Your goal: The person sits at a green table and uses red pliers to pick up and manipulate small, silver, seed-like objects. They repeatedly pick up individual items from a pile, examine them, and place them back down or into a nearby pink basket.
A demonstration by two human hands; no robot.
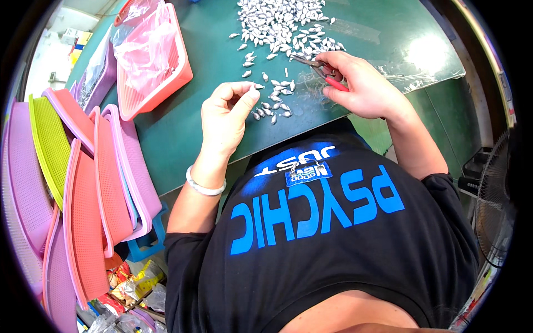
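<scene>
My left hand (226,108) pinches a small grey fishing sinker (258,86) between thumb and fingertips, just above the green table (191,136). In my right hand (361,83) is a pair of red-handled pliers (316,65); their metal jaws point left, towards the edge of a big heap of loose sinkers (283,25). Each sinker is teardrop-shaped, silvery grey, with a tiny loop at its end. Between my hands lies a smaller group of sinkers (276,100), close to the near table edge. My palm hides part of the plier handles.
A pink basket (183,66) holding clear pink plastic bags stands at the table's left, beside a purple basket (104,83). Several stacked baskets (89,222) in pink, purple and green lean at the left. A black fan (493,194) stands at the right.
</scene>
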